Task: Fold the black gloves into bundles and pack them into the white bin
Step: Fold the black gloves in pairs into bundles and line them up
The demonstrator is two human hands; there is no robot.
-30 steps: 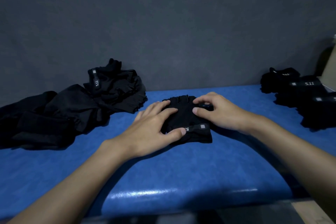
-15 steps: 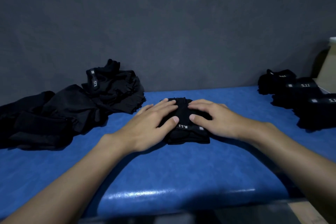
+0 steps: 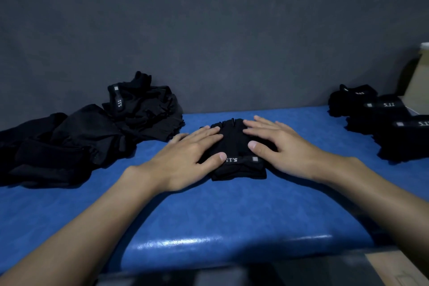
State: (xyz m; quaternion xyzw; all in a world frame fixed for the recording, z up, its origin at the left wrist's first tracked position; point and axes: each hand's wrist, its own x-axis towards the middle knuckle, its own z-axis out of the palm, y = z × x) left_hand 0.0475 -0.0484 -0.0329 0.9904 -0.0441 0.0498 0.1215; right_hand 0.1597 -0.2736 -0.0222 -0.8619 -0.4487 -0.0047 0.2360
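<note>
Head view: blue worktop set against a dark grey wall; glove bundle lies folded at the middle of the worktop, a strap marked "5.11" across its near edge; left hand lies flat on the bundle's left half, fingers straight and close together, thumb tip touching the strap; right hand lies flat on the right half, fingers a little spread, thumb on top of the cloth; neither hand curls round the bundle, both press from above; loose pile of black gloves to the left, apart from the bundle, reaching the wall; folded bundles ranged at the right, straps up; behind them a pale box, mostly cut off by the frame edge; cannot tell what it holds.
</note>
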